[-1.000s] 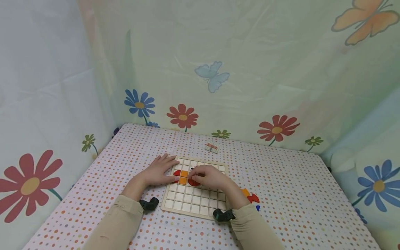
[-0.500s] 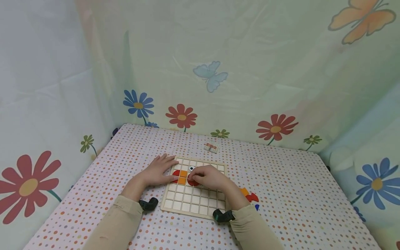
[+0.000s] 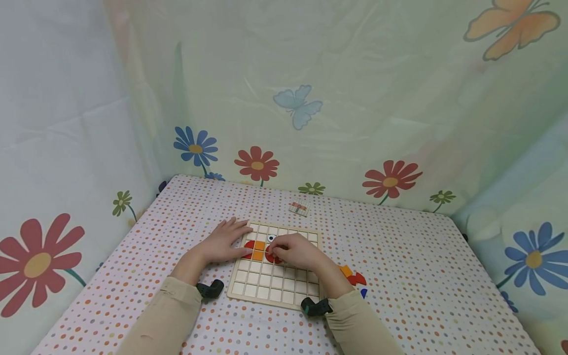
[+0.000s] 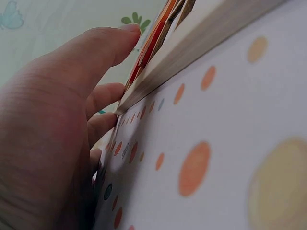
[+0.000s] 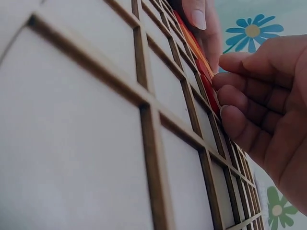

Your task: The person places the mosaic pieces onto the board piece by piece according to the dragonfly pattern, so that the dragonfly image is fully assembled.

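Observation:
A wooden grid board lies before me. My left hand rests with spread fingers along its upper left edge, thumb over a red rounded tile. In the left wrist view, that thumb reaches above the board's side. Two orange square tiles sit beside the red one, one above the other. My right hand has curled fingers and thumb tip together at a red curved tile, partly hidden under them. The right wrist view shows these fingertips against the red tile. Above it is a white eye tile.
A small pattern card lies behind the board. Right of my right forearm are loose orange tiles, red tiles and a blue tile. Dotted cloth covers the table, with printed curtains around it.
The white eye tile, mostly covered by my right fingers a second ago, now shows fully. My right hand stays at the red tile and my left hand keeps its place.

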Motion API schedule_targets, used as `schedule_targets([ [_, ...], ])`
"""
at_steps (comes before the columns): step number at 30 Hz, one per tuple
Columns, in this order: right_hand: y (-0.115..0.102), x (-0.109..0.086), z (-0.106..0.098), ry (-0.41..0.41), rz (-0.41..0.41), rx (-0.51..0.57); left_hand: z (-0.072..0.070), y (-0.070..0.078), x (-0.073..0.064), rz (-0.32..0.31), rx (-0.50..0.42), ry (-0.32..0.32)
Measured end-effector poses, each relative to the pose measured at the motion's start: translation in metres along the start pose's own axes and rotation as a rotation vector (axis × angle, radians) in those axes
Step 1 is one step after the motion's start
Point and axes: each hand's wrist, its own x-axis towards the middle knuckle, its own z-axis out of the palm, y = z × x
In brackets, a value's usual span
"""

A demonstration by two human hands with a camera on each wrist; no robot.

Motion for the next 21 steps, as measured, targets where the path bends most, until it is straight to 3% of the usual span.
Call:
schedule_targets([
  [5,-0.001,-0.008,-0.007,0.030,0.012,0.013,0.001,0.002,0.001,-0.006,0.005,-0.001],
  [10,0.010,-0.029,-0.026,0.076,0.039,0.050,0.001,0.004,0.000,0.002,-0.011,0.013],
  [21,0.062,-0.090,-0.071,0.162,0.191,0.007,0.000,0.005,-0.002,0.001,-0.012,0.015],
])
